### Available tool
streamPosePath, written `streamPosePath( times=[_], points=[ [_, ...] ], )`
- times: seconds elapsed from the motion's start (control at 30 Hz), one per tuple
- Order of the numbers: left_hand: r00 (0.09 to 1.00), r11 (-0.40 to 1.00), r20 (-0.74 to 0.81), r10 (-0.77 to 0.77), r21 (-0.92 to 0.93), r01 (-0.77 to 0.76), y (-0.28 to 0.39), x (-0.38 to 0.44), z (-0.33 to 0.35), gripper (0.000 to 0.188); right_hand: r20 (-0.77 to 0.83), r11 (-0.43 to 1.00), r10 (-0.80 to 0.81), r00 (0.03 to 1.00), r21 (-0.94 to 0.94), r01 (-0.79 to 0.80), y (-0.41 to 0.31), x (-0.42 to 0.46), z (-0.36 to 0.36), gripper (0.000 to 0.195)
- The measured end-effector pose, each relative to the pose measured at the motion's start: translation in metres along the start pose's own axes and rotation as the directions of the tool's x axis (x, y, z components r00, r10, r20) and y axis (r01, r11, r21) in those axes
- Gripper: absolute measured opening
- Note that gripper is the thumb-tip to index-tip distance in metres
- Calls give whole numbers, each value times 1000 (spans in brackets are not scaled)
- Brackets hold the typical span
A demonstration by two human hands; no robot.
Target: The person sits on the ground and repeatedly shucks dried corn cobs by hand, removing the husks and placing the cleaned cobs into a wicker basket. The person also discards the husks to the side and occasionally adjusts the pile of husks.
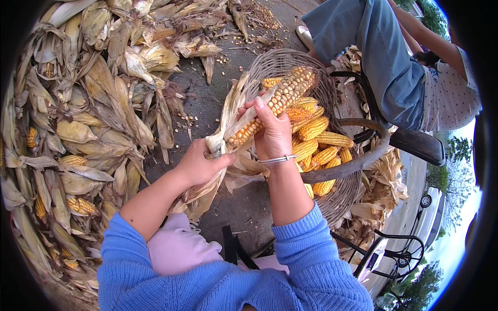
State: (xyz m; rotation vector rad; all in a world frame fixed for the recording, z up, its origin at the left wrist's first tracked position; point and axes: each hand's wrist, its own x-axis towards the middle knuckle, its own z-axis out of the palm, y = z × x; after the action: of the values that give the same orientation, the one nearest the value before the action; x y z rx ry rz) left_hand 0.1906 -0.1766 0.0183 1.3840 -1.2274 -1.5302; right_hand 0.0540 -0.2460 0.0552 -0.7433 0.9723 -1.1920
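An ear of corn (288, 93) with partly bared yellow kernels is held between my two hands, over the near side of a wicker basket (342, 194). My left hand (204, 161) grips its stalk end, where dry husk leaves (229, 105) hang folded back. My right hand (272, 128) closes around the middle of the ear, with a strip of husk under the thumb. Husked corn ears (315, 128) lie in the basket behind and right of my right hand. The basket's curved handle (350, 167) passes just right of my right wrist.
A large heap of unhusked corn (89, 116) covers the left side. Loose kernels (188, 117) dot the dark ground. Another person (373, 50) sits on a chair (418, 145) at the upper right. Stripped husks (383, 186) are piled beyond the basket; a white car (432, 210) stands farther off.
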Motion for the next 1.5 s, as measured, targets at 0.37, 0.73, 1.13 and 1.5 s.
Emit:
streamPosePath(
  times=[0.37, 0.73, 1.13, 1.5],
  points=[
    [1000, 992, 7, 5, 129, -6, 10, 6, 29, 33, -178, 934, -321, 930, -225, 279, -10, -19, 8, 44],
    [982, 706, 77, -171, 705, 68, 27, 15, 42, 42, 189, 394, -585, 789, -784, 480, 0, -29, 7, 38],
    [913, 980, -370, -174, -158, 123, 34, -3, -33, 37, 251, 792, 234, 939, 511, -334, -47, -10, -28, 29],
    [998, 942, -30, -47, -335, 34, 70, 19, 17, 36, 232, 957, 281, 931, -1, -289, -14, -33, -25, 54]
  ],
)
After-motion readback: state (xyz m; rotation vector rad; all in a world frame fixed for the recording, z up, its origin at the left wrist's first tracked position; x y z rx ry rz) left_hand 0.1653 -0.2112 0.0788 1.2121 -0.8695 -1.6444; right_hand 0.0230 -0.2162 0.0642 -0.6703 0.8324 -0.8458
